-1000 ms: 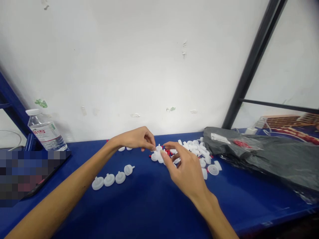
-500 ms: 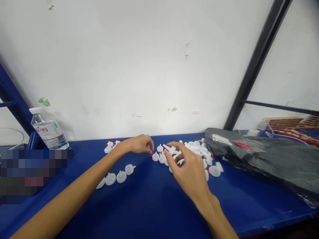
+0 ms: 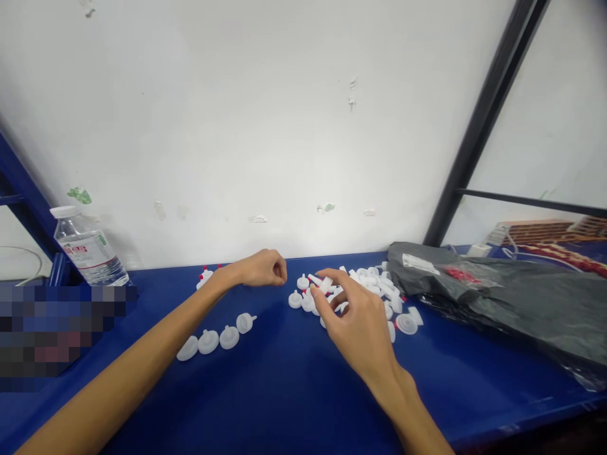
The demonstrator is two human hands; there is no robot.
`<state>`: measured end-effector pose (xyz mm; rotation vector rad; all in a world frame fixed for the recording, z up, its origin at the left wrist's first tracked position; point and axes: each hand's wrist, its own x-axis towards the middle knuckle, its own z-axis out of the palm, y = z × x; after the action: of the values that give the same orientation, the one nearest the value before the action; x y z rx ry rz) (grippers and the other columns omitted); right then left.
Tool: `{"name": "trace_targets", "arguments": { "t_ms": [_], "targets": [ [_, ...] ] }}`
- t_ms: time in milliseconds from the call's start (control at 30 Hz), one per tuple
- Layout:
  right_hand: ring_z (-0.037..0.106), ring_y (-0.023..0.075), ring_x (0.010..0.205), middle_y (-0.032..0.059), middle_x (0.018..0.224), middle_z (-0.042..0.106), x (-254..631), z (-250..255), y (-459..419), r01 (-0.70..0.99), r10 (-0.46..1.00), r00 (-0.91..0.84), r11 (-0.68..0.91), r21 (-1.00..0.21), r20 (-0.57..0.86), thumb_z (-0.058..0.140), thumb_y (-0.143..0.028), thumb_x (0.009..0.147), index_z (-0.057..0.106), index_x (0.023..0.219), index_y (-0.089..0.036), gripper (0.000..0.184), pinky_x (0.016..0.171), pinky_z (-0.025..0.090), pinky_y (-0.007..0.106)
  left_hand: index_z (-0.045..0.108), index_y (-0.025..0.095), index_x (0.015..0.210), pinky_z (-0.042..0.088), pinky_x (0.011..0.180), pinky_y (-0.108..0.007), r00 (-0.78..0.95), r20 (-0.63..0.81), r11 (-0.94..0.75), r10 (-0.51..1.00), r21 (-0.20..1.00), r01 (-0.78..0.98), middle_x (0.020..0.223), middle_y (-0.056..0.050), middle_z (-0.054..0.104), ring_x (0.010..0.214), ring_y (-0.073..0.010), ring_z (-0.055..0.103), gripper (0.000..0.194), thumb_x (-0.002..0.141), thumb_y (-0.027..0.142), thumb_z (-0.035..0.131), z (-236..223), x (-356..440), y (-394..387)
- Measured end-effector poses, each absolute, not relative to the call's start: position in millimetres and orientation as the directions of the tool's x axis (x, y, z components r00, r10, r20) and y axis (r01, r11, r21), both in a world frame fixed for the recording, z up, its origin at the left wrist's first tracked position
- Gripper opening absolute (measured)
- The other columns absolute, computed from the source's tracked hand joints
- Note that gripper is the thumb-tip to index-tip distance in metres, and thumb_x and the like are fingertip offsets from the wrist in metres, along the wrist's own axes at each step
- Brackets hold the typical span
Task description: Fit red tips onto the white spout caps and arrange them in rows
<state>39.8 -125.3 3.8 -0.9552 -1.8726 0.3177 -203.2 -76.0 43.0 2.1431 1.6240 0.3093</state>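
My left hand (image 3: 268, 268) is closed just above the table, left of a pile of white plastic parts; a small red tip cap seems pinched in it, though the fingers hide it. Over the pile (image 3: 374, 284), my right hand (image 3: 360, 309) has its thumb and forefinger about a white spout cap (image 3: 325, 284) with a red tip. Loose white spout caps (image 3: 294, 299) stand at the pile's left edge. Several more white spout caps (image 3: 229, 337) lie in a row below my left forearm. Behind that forearm are red-tipped caps (image 3: 205, 278), partly hidden.
A blue table (image 3: 294, 392) meets a white wall. A water bottle (image 3: 90, 249) stands at the left, beside a blurred-out area. On the right lies a dark grey plastic bag (image 3: 502, 309) with a small packet of red pieces (image 3: 462, 275), near a black post (image 3: 478, 126).
My left hand has drawn slightly up and left from the pile, its fingers now more curled. The red piece beneath its fingertips is out of sight. My right hand is almost still.
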Motion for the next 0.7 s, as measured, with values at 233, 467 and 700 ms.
{"name": "trace_targets", "arguments": {
  "t_ms": [233,467,700],
  "targets": [
    [0.071,0.0202,0.062,-0.0008,0.07,0.073,40,3,-123,0.508,0.768,-0.203,0.613,-0.605,0.607,0.063,-0.044,0.092,0.065,0.127,-0.027,0.039,0.065,0.051,0.029,0.076,0.019,0.108,0.047,0.053,-0.022,0.283,0.116,-0.278,0.952,0.714,0.643,0.082,-0.006,0.071,0.064,-0.0129,0.06,0.032,0.087,0.04,0.066,93,-196,-101],
    [0.071,0.0188,0.061,-0.0012,0.069,0.074,41,6,-127,0.498,0.778,-0.176,0.599,-0.627,0.604,0.064,-0.051,0.091,0.074,0.113,-0.029,0.033,0.061,0.049,0.027,0.078,0.017,0.099,0.046,0.054,-0.02,0.412,0.097,-0.29,0.906,0.852,0.436,0.093,-0.01,0.076,0.086,-0.0191,0.068,0.025,0.082,0.036,0.076,100,-176,-112],
    [0.07,0.0161,0.057,-0.0008,0.075,0.076,41,7,-129,0.476,0.766,-0.152,0.61,-0.633,0.625,0.066,-0.05,0.09,0.074,0.11,-0.028,0.031,0.058,0.049,0.026,0.079,0.019,0.099,0.048,0.054,-0.021,0.458,0.096,-0.311,0.884,0.851,0.423,0.092,-0.008,0.077,0.079,-0.0165,0.067,0.022,0.083,0.034,0.076,97,-171,-112]
  ]
}}
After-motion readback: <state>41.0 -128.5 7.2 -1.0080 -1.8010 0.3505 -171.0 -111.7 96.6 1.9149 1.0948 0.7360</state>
